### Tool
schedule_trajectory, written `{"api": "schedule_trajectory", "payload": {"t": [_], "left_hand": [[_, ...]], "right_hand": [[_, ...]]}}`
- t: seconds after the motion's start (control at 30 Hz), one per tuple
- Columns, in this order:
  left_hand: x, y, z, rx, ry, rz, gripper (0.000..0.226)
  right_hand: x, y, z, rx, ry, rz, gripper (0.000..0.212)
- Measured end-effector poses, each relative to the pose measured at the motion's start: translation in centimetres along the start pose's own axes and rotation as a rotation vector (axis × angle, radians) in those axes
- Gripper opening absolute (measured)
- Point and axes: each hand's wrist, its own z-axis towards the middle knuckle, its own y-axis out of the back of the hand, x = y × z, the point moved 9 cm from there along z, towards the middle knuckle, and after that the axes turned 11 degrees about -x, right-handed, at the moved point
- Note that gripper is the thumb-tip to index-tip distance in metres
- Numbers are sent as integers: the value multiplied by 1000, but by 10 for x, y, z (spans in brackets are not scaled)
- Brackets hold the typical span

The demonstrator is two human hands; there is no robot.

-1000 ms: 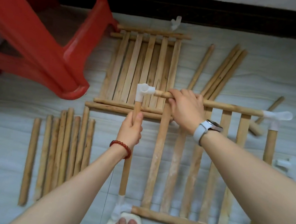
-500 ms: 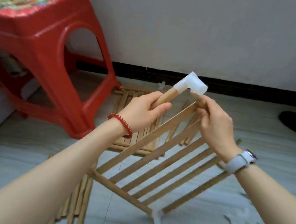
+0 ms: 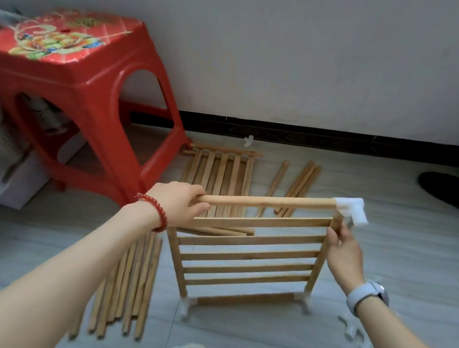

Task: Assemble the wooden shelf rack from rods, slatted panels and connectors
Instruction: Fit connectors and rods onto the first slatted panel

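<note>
Left hand: the left hand (image 3: 178,202) wraps its fingers tight around the left end of the top rod (image 3: 265,201).
Right hand: the right hand (image 3: 342,251) pinches the right side post of the slatted panel (image 3: 246,259), just under the white corner connector (image 3: 352,210).
Panel: it stands up on the floor (image 3: 258,347), right in front of the person, with small white connectors at its two bottom corners.
Top rod: it goes from the left hand across to the white corner connector.
Spare rods: a bunch of loose rods (image 3: 126,285) lies on the floor to the left; a few more rods (image 3: 298,187) lie farther back.
Other panel: a flat panel (image 3: 219,178) lies near the red stool (image 3: 67,88).
Loose connectors: some white loose connectors (image 3: 356,335) lie on the right, blurry.
</note>
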Motion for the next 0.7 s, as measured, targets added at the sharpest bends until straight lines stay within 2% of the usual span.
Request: {"api": "schedule_trajectory", "payload": {"t": [0.07,0.13,0.2,0.23,0.3,0.37,0.4,0.43,0.47,0.57,0.6,0.7], "left_hand": [[16,2,-6,-48,126,-234,23],[29,3,-13,-155,255,-390,35],[37,4,-24,-277,339,-442,34],[38,4,-31,-337,365,-444,29],[36,8,-42,-454,379,-440,21],[29,15,-51,-554,363,-440,16],[28,18,-54,-579,364,-451,15],[28,19,-57,-578,378,-487,15],[28,17,-57,-550,406,-541,15],[30,0,-64,-349,504,-604,19],[30,-6,-65,-266,510,-589,21],[34,-19,-69,-74,599,-655,26]], "right_hand": [[-3,-9,-9,95,-25,-270,33],[4,-23,-32,295,-1,-557,27],[30,-36,-57,490,168,-725,31],[53,-44,-69,545,301,-713,35],[115,-51,-94,555,566,-454,36],[180,-38,-110,351,837,-159,30],[205,-32,-116,217,957,-135,27],[221,-35,-121,144,1026,-179,26],[229,-43,-121,150,1027,-264,26],[206,-89,-127,416,918,-646,32],[199,-98,-133,448,932,-730,29],[197,-106,-142,456,937,-752,31]]}}
